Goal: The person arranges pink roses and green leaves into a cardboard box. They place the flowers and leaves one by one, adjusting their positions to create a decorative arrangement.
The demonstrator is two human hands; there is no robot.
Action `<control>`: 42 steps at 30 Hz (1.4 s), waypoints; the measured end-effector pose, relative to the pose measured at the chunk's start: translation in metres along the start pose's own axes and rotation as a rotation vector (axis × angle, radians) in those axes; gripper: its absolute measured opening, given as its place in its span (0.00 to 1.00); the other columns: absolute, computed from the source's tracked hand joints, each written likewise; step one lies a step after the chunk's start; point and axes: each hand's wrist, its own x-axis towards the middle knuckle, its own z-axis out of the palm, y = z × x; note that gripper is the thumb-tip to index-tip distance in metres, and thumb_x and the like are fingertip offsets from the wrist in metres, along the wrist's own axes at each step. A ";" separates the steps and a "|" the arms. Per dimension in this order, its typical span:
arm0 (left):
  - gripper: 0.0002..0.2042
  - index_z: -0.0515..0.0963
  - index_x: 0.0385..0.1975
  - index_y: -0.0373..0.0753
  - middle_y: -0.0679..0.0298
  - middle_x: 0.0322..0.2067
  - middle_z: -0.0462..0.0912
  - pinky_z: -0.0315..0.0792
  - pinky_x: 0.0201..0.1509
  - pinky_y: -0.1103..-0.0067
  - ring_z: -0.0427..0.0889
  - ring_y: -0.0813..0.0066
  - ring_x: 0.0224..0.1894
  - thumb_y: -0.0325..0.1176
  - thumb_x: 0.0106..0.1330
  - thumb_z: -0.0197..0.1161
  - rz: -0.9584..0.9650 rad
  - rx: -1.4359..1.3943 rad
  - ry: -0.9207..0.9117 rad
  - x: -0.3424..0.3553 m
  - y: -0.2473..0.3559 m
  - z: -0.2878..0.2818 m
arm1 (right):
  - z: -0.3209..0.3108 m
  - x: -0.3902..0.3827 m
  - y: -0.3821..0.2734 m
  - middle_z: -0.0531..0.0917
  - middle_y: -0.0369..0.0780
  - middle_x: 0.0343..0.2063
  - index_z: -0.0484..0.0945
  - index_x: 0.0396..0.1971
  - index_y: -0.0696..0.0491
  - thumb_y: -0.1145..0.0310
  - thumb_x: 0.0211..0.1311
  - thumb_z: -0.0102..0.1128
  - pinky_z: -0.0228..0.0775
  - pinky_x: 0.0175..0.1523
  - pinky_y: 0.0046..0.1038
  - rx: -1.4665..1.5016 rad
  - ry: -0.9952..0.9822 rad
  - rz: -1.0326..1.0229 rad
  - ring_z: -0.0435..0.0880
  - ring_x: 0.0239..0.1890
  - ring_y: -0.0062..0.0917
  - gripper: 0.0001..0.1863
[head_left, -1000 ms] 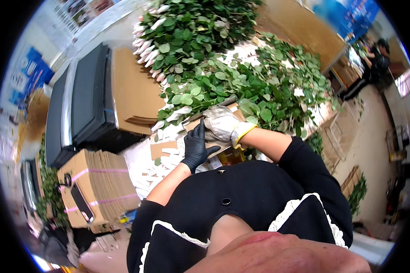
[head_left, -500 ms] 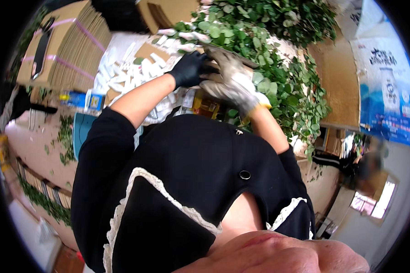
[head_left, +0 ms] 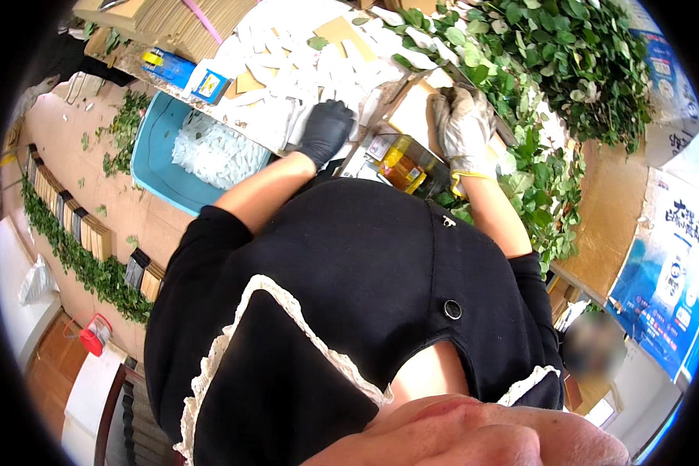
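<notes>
My left hand (head_left: 328,130), in a black glove, is at the near edge of a heap of white strips (head_left: 342,74). Its fingers are curled in; whatever they hold is too small or hidden to name. My right hand (head_left: 466,128), in a soiled white glove with a yellow cuff edge, lies with its fingers on a tan block or board (head_left: 415,109) with a dark rim. Green leaves (head_left: 512,116) crowd the far and right sides of that board. Between my hands, nearer to me, is a box with an amber and yellow package (head_left: 404,167).
At the left, below the table, a blue tub (head_left: 159,163) holds white strips. A blue box (head_left: 182,76) and stacked cardboard (head_left: 155,27) stand at the table's left. More leafy stems (head_left: 575,62) pile at the far right. Bundles edged with leaves (head_left: 78,217) line the floor.
My hands were together over the board and have moved apart. The left drew back toward the strips; the right now rests on the board. The view has shifted, bringing the blue tub in.
</notes>
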 end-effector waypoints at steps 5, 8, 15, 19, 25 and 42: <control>0.34 0.59 0.67 0.38 0.49 0.63 0.65 0.51 0.71 0.60 0.62 0.54 0.65 0.36 0.59 0.62 -0.194 0.079 0.138 -0.038 -0.036 0.020 | 0.005 0.000 0.006 0.82 0.46 0.39 0.81 0.39 0.51 0.57 0.58 0.62 0.69 0.49 0.43 0.006 0.043 -0.060 0.79 0.43 0.45 0.15; 0.40 0.60 0.63 0.29 0.43 0.54 0.69 0.58 0.66 0.62 0.65 0.47 0.59 0.44 0.54 0.68 -0.404 0.115 0.032 -0.080 -0.094 -0.002 | 0.004 0.000 0.007 0.82 0.46 0.40 0.81 0.39 0.51 0.57 0.58 0.62 0.69 0.51 0.42 0.040 0.054 -0.066 0.78 0.44 0.44 0.15; 0.30 0.75 0.47 0.28 0.44 0.42 0.81 0.77 0.46 0.66 0.84 0.55 0.39 0.50 0.55 0.66 -0.493 -0.064 -0.477 -0.092 -0.141 -0.105 | -0.008 0.002 -0.002 0.81 0.47 0.45 0.80 0.44 0.53 0.55 0.59 0.61 0.66 0.55 0.43 0.033 -0.041 0.042 0.77 0.49 0.45 0.20; 0.20 0.73 0.51 0.30 0.58 0.37 0.83 0.79 0.39 0.76 0.85 0.71 0.35 0.38 0.64 0.58 -0.858 -1.911 -0.412 -0.048 -0.088 -0.156 | -0.012 0.004 -0.002 0.80 0.47 0.45 0.80 0.43 0.52 0.55 0.57 0.62 0.64 0.55 0.43 0.086 -0.033 0.043 0.76 0.48 0.46 0.19; 0.41 0.55 0.69 0.40 0.47 0.60 0.67 0.67 0.63 0.69 0.71 0.61 0.61 0.25 0.50 0.61 0.284 -1.010 -0.549 0.072 -0.037 -0.115 | -0.011 0.006 -0.002 0.80 0.44 0.43 0.79 0.44 0.50 0.54 0.55 0.63 0.64 0.55 0.43 0.110 -0.066 0.152 0.76 0.48 0.44 0.20; 0.43 0.54 0.72 0.45 0.48 0.52 0.78 0.72 0.56 0.74 0.80 0.63 0.49 0.31 0.51 0.63 0.387 -0.701 -0.820 0.135 -0.032 -0.086 | -0.008 0.010 -0.004 0.80 0.43 0.44 0.80 0.45 0.47 0.57 0.63 0.58 0.65 0.55 0.42 0.009 -0.056 0.198 0.76 0.48 0.43 0.15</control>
